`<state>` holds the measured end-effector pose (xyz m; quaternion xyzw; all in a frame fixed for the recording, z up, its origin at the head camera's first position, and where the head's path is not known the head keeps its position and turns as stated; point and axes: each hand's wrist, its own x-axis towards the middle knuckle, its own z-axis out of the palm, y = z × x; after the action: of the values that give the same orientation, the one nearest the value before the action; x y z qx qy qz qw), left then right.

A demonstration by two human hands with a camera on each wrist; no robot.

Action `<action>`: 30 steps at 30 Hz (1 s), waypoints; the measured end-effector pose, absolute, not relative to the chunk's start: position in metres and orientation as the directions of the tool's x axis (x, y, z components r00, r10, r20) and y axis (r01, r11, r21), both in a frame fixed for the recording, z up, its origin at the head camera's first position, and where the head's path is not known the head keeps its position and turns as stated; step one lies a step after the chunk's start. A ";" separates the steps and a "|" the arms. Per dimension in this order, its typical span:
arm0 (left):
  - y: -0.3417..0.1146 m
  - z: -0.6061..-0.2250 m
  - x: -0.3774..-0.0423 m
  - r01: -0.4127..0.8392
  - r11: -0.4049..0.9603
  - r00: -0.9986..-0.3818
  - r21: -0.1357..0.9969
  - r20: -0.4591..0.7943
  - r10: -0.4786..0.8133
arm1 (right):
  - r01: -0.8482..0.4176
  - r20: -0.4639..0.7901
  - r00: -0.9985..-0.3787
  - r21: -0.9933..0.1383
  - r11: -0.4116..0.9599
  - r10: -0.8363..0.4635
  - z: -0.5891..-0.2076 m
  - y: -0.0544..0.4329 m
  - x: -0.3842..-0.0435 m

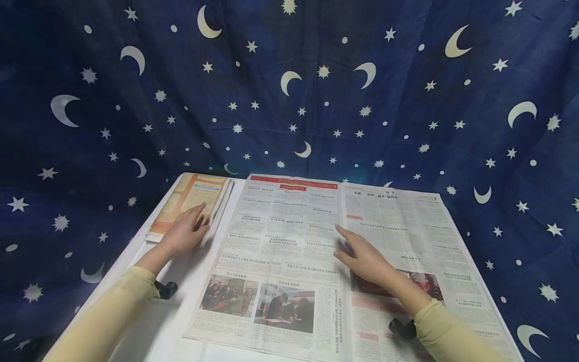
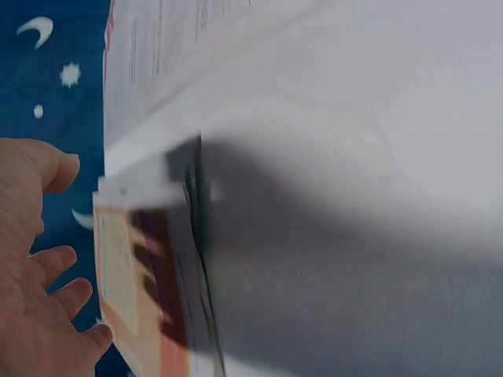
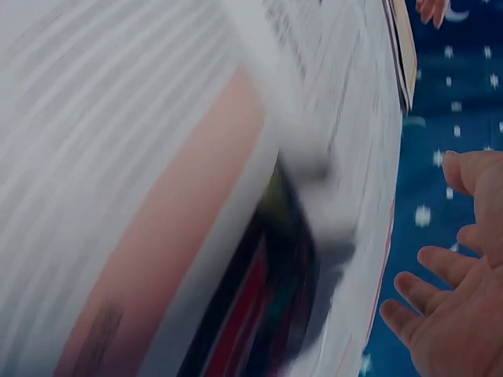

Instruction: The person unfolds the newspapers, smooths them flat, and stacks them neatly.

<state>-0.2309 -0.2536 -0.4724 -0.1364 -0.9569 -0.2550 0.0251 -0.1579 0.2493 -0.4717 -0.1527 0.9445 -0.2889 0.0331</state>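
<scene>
An open newspaper (image 1: 289, 241) lies spread on the white table, with a centre fold and printed photos. Over its right-hand page is my right hand (image 1: 367, 257), its fingers extended and holding nothing. To the left of the newspaper lies a small stack of books or booklets, the top one with an orange and cream cover (image 1: 181, 198) and a blue label. My left hand (image 1: 184, 232) hovers over the stack's near right part, fingers loosely spread, casting finger shadows on the cover (image 2: 149, 275). In the right wrist view my right hand (image 3: 460, 283) shows relaxed, parted fingers.
The white table (image 1: 154, 301) shows along the left side and front of the newspaper. A dark blue cloth (image 1: 271, 136) with moons and stars hangs behind and around the table. A black wrist camera (image 1: 166, 290) sits on the left wrist, another (image 1: 401, 329) on the right.
</scene>
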 end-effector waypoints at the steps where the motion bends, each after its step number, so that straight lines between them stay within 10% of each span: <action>1: -0.258 -0.473 -0.232 0.261 0.835 -0.965 0.484 0.113 0.236 | -0.276 0.024 -0.947 -0.570 0.774 -0.321 -0.472 0.242 -0.159; 30: -0.323 -0.462 -0.242 -0.094 0.811 -0.987 0.578 -0.158 -0.002 | -0.191 -0.049 -0.876 -0.878 0.439 -0.479 -0.472 0.082 -0.207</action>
<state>-0.2422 -0.3231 -0.4618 0.0252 -0.9486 -0.3065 -0.0751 -0.2066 0.0823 -0.4723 -0.2005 0.8355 -0.4901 0.1469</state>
